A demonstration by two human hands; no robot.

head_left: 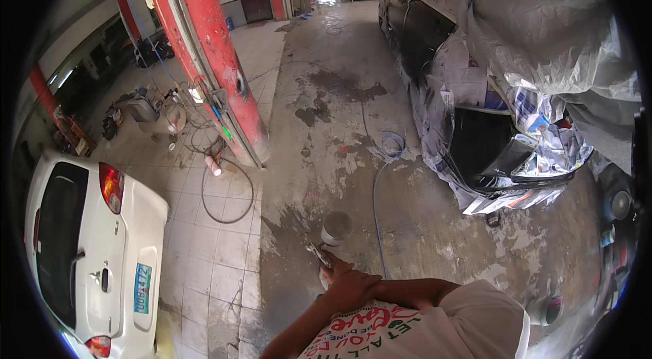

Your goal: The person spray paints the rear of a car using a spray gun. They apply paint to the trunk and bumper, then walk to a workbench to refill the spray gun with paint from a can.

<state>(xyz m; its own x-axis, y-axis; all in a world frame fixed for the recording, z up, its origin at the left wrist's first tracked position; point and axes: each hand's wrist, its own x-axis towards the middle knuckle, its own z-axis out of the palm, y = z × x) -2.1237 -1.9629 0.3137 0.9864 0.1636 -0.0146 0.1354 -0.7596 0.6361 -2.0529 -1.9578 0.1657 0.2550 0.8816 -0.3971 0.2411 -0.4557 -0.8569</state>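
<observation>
My arms cross in front of my shirt. My right hand (333,268) is closed round a silver spray gun (316,252), whose metal top points away to the left; a pale part shows below the fingers. My left hand (363,286) lies over the right wrist with its fingers wrapped round it. Just beyond the gun, a round pale bucket (333,232) stands on the floor. A thin blue hose (377,213) runs over the concrete to my arm, where it passes out of sight.
On the right stands a car masked with newspaper and a grey sheet (543,33), with black panels (479,141) exposed. A white car (102,243) is parked at left. A red post (217,53) rises from the tiles, near a looped cable (227,222). Another bucket (543,311) stands at lower right.
</observation>
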